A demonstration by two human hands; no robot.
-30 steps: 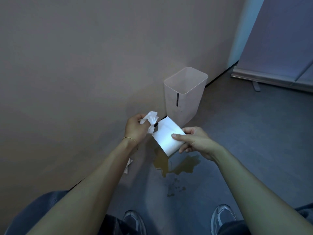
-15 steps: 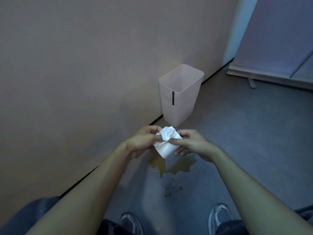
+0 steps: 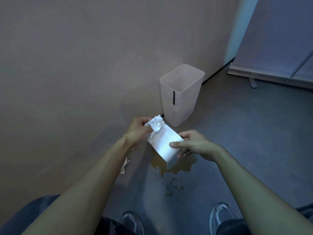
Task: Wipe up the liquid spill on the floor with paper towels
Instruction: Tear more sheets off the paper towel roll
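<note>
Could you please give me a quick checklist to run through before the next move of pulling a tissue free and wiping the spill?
1. Pack held firmly: right hand grips the white tissue pack. Ok.
2. Tissue pinched: left hand holds the crumpled tissue at the pack's opening. Ok.
3. Tissue fully free of the pack: cannot tell.
4. Spill located: brown puddle on the floor, below the pack. Ok.
5. Spill wiped: not ok, untouched.
6. Bin ready: open bin stands by the wall. Ok.
</note>
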